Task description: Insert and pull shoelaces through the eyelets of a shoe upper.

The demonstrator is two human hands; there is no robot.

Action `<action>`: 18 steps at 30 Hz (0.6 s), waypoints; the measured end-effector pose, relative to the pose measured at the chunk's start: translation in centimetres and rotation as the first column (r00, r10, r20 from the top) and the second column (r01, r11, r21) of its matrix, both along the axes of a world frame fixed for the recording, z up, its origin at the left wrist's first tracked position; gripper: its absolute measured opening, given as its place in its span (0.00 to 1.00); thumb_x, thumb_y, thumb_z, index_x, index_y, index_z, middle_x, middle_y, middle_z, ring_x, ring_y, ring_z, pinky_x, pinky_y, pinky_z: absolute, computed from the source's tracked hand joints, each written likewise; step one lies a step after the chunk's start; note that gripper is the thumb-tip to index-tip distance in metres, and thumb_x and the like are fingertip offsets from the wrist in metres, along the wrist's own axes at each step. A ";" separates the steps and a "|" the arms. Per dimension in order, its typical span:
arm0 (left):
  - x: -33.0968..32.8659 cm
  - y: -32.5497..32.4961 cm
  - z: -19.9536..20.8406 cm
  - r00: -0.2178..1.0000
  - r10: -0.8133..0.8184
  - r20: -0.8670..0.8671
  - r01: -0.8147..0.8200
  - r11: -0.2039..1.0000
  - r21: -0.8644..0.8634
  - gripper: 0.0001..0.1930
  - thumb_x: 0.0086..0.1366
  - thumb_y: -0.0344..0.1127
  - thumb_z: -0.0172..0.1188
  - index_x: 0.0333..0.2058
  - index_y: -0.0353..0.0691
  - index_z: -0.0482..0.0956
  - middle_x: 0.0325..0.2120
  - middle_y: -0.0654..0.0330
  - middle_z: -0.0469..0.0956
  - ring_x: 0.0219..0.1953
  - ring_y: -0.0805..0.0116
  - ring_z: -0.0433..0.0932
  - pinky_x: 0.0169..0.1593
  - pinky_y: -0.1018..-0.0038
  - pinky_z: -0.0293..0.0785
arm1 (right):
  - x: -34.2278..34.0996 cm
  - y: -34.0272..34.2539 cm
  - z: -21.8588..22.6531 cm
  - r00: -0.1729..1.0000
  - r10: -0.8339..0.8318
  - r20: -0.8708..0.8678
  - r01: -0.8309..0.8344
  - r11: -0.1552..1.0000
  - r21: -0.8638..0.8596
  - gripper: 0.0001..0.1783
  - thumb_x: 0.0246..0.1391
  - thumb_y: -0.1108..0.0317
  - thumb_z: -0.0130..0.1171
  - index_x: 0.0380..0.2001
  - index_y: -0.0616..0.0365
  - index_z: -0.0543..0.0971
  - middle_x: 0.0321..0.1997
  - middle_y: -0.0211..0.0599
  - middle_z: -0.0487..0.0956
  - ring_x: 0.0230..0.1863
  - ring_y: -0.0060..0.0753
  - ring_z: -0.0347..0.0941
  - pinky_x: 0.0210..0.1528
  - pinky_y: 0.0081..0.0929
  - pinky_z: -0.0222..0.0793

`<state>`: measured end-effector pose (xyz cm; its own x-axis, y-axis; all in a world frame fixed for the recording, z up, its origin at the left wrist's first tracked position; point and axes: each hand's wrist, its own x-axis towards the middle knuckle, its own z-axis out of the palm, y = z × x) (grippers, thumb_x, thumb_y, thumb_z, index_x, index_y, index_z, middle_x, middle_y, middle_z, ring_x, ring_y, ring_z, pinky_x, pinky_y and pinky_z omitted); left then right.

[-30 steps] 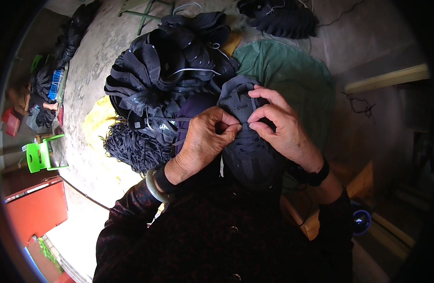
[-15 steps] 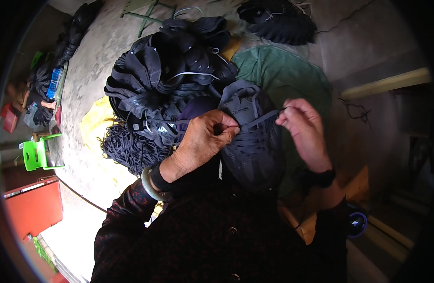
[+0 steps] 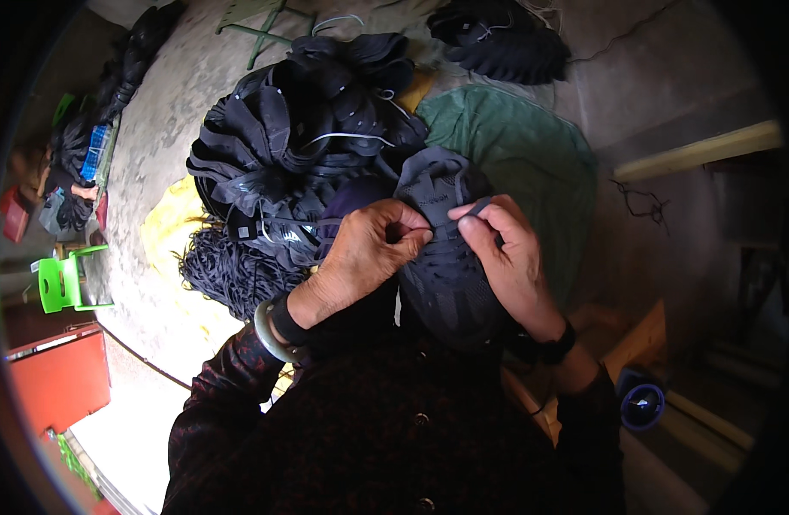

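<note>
A dark grey shoe upper [image 3: 450, 296] lies before me, its tongue pointing away and laces crossing its lower part. My left hand [image 3: 356, 253] is closed in a pinch at the left lacing edge, beside the tongue; the fingertips hide what they grip. Over the right lacing edge, my right hand [image 3: 507, 257] pinches a dark flat shoelace [image 3: 478, 207] between thumb and fingers, close to the shoe. Left of the shoe is a tangled heap of dark shoelaces [image 3: 235, 275].
Beyond my left hand sits a big pile of black shoe uppers [image 3: 266, 129]. Another bundle of uppers [image 3: 501, 43] lies farther back. Green cloth [image 3: 540, 172] spreads behind the shoe. A green chair [image 3: 61, 283] stands far left; a wooden beam [image 3: 699, 153] is at right.
My right hand has moved left and inward from beyond the shoe's right side to its lacing, with the lace end drawn in. My left hand has stayed nearly in place.
</note>
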<state>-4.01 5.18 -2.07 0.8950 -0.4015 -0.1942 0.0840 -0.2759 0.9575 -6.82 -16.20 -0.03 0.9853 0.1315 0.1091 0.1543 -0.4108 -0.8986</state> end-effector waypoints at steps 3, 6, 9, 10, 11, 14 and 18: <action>0.1 0.4 0.0 1.000 -0.007 -0.003 0.006 1.000 -0.010 0.08 0.67 0.32 0.67 0.40 0.34 0.82 0.32 0.66 0.81 0.36 0.81 0.75 0.42 0.80 0.74 | 0.5 0.0 -0.6 0.990 -0.087 -0.109 0.103 0.983 0.153 0.09 0.67 0.70 0.58 0.40 0.62 0.85 0.33 0.28 0.74 0.34 0.18 0.68 0.39 0.18 0.66; -0.1 1.1 0.3 1.000 -0.007 0.007 0.007 1.000 -0.002 0.08 0.68 0.33 0.67 0.40 0.34 0.82 0.32 0.67 0.81 0.36 0.82 0.75 0.43 0.80 0.74 | 1.1 -1.8 0.3 0.959 -0.156 -0.237 0.245 0.877 0.413 0.11 0.70 0.67 0.55 0.41 0.63 0.83 0.39 0.32 0.81 0.38 0.19 0.77 0.45 0.20 0.73; -0.5 1.6 0.7 1.000 -0.011 -0.003 0.011 1.000 0.014 0.08 0.68 0.34 0.67 0.41 0.35 0.82 0.32 0.67 0.81 0.36 0.82 0.76 0.43 0.80 0.74 | 2.3 -7.1 0.9 0.965 -0.201 -0.170 0.263 0.772 0.579 0.11 0.71 0.65 0.53 0.44 0.61 0.79 0.44 0.36 0.82 0.41 0.24 0.81 0.49 0.27 0.78; -0.7 1.9 0.6 1.000 -0.005 -0.016 0.005 1.000 0.014 0.08 0.68 0.34 0.66 0.41 0.35 0.82 0.32 0.67 0.82 0.36 0.82 0.76 0.43 0.80 0.74 | 2.7 -9.0 1.4 0.958 -0.233 -0.170 0.288 0.759 0.584 0.11 0.71 0.64 0.53 0.45 0.60 0.78 0.45 0.36 0.82 0.42 0.26 0.80 0.50 0.28 0.78; -0.8 2.0 0.7 1.000 -0.003 -0.018 0.003 1.000 0.013 0.08 0.68 0.34 0.66 0.41 0.35 0.82 0.32 0.67 0.82 0.36 0.82 0.76 0.43 0.80 0.74 | 3.2 -11.0 1.9 0.941 -0.294 -0.167 0.335 0.742 0.581 0.11 0.71 0.64 0.53 0.47 0.60 0.78 0.46 0.35 0.81 0.45 0.27 0.80 0.52 0.29 0.77; -1.0 2.1 1.4 1.000 -0.004 -0.008 0.004 1.000 0.024 0.09 0.68 0.34 0.66 0.41 0.35 0.82 0.32 0.65 0.82 0.36 0.81 0.76 0.43 0.79 0.74 | 4.0 -19.3 2.6 0.912 -0.402 -0.082 0.373 0.729 0.574 0.13 0.70 0.64 0.55 0.52 0.59 0.77 0.50 0.33 0.80 0.53 0.29 0.78 0.60 0.28 0.73; -1.0 1.7 2.2 0.965 -0.055 0.256 0.045 0.998 0.047 0.10 0.64 0.28 0.68 0.44 0.37 0.82 0.37 0.60 0.81 0.43 0.69 0.79 0.50 0.73 0.75 | 6.4 -38.3 2.9 0.843 -0.502 -0.191 0.495 0.589 0.638 0.17 0.70 0.64 0.55 0.56 0.61 0.76 0.54 0.33 0.79 0.57 0.24 0.75 0.63 0.22 0.69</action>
